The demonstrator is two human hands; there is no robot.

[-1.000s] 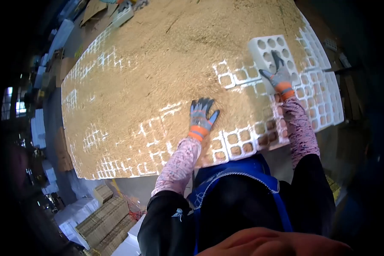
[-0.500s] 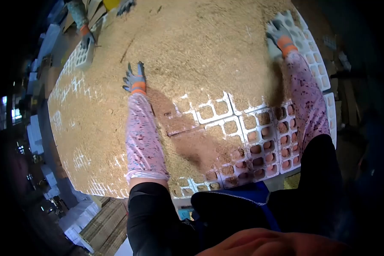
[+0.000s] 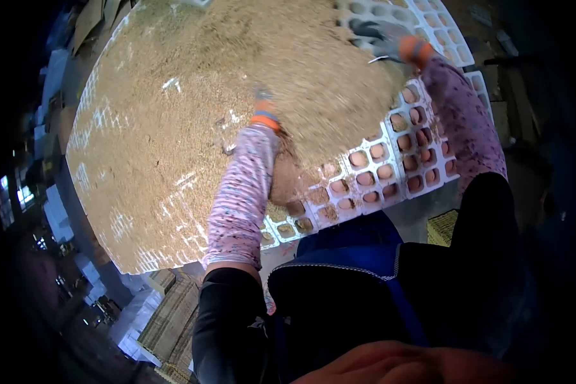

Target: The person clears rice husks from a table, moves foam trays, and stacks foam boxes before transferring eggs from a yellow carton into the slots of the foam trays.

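Several rounded pinkish pieces (image 3: 358,159) sit in the cells of the white grid (image 3: 395,147) at the near edge, and beyond them the gloved left hand (image 3: 262,98) is over the tan granules (image 3: 320,83), its fingers too blurred to tell apart or together. Farther off, the right hand (image 3: 385,42), clearly the nearer one, has fingers apart against the white holed block (image 3: 390,13), which reaches beyond them; its long axis can't be told.
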